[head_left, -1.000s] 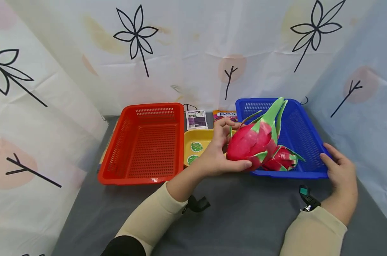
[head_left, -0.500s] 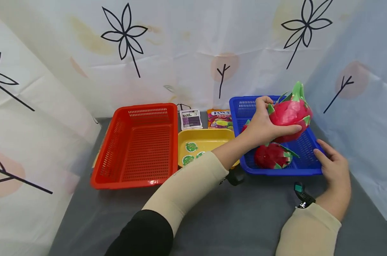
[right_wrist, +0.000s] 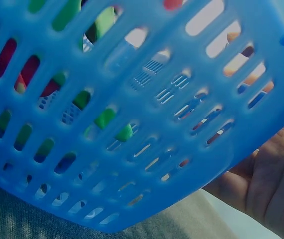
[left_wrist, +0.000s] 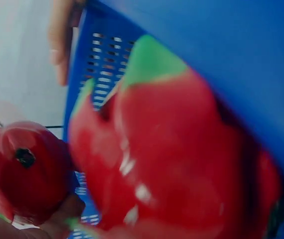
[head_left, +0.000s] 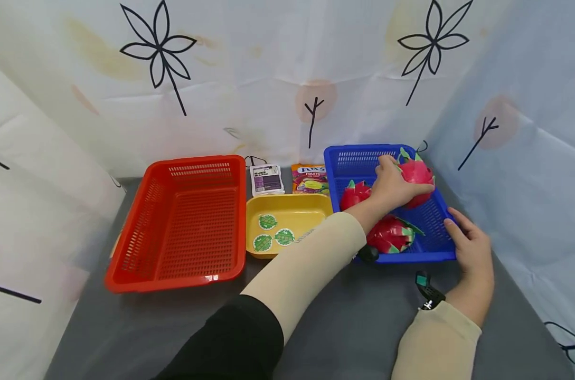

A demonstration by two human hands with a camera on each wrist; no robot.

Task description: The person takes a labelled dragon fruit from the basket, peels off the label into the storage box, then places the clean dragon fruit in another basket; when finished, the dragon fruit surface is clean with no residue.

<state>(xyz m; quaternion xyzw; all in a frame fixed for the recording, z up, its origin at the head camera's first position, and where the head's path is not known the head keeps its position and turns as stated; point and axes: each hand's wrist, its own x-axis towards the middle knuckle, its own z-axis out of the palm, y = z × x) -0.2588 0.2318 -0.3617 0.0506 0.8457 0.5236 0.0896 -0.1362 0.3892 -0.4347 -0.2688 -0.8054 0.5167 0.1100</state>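
My left hand [head_left: 392, 184] grips a pink dragon fruit [head_left: 416, 177] with green leaf tips, inside the far right part of the blue basket [head_left: 351, 154]. In the left wrist view, fingers and thumb lie around that dragon fruit [left_wrist: 30, 172]. Two more sit in the basket: one dragon fruit [head_left: 355, 195] beside my left wrist, partly covered, and another dragon fruit [head_left: 390, 235] near the front wall. With my right hand [head_left: 474, 256] I hold the basket's right rim at the front corner. The right wrist view mostly shows the slotted basket wall [right_wrist: 117, 109].
A red basket [head_left: 197, 237] stands at left on the grey table [head_left: 344, 316]. Between the baskets is a yellow tray [head_left: 306, 208] with several green round stickers, partly behind my left forearm. Behind it lie a white-and-purple packet [head_left: 267, 180] and a Fox's candy bag [head_left: 310, 179].
My left hand has carried the dragon fruit right and back, then lowered it into the blue basket. My right hand has stayed on the rim. The head view has turned right.
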